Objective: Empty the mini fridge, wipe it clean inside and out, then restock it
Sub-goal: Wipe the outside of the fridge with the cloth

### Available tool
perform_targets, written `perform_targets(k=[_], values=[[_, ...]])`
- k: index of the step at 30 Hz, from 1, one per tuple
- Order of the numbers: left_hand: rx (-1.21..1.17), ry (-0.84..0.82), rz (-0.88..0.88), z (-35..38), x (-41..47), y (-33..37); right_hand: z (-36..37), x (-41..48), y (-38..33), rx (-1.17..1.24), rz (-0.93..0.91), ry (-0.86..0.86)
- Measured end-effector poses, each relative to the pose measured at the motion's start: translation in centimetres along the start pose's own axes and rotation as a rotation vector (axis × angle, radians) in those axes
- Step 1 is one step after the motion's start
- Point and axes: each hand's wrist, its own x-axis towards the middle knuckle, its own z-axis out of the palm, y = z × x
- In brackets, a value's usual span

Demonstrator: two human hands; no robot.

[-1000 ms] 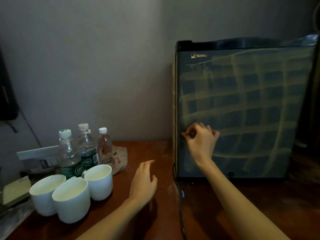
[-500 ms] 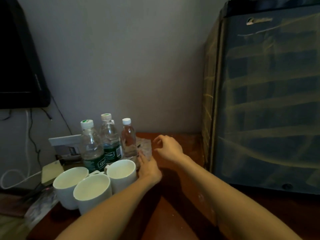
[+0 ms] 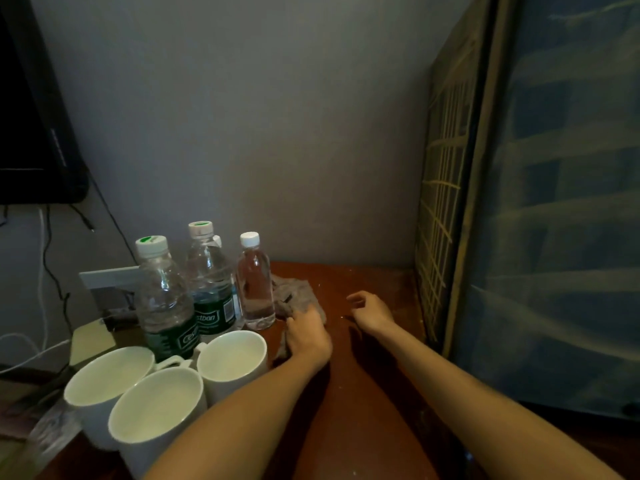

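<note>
The dark mini fridge [image 3: 561,237] stands at the right with its door closed, streaked with pale wipe marks. A crumpled grey-brown cloth [image 3: 294,299] lies on the wooden table beside the bottles. My left hand [image 3: 306,336] rests on the cloth's near edge, fingers curled down onto it. My right hand [image 3: 370,311] hovers just right of the cloth, fingers loosely curled, holding nothing. Three water bottles [image 3: 207,282] stand upright at the left, the smallest one [image 3: 255,282] closest to the cloth.
Three white mugs [image 3: 156,403] cluster at the table's front left, close to my left forearm. A dark screen [image 3: 31,116] with cables hangs on the wall at far left. The fridge's side wall [image 3: 446,188] borders the table on the right.
My right hand left the fridge door and came down to the table. My left hand moved forward onto the cloth. The view swung left and closer to the bottles.
</note>
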Motion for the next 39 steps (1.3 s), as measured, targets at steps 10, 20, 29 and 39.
perform_targets(k=[10, 20, 29, 39], values=[[-1.105, 0.117, -0.108, -9.5, -2.0, 2.8, -1.7, -3.4, -1.7, -0.06, -0.191, -0.042], [-1.145, 0.104, 0.103, -16.2, -5.1, 1.5, -9.1, -10.0, -9.5, 0.7, -0.053, 0.083], [-1.251, 0.02, 0.43, -21.4, -12.8, 9.2, -17.9, -19.7, -13.5, 1.328, -0.403, -0.237], [-1.381, 0.019, 0.727, -26.2, -17.6, 18.7, -29.3, -23.2, -13.0, 1.032, -0.599, 0.425]])
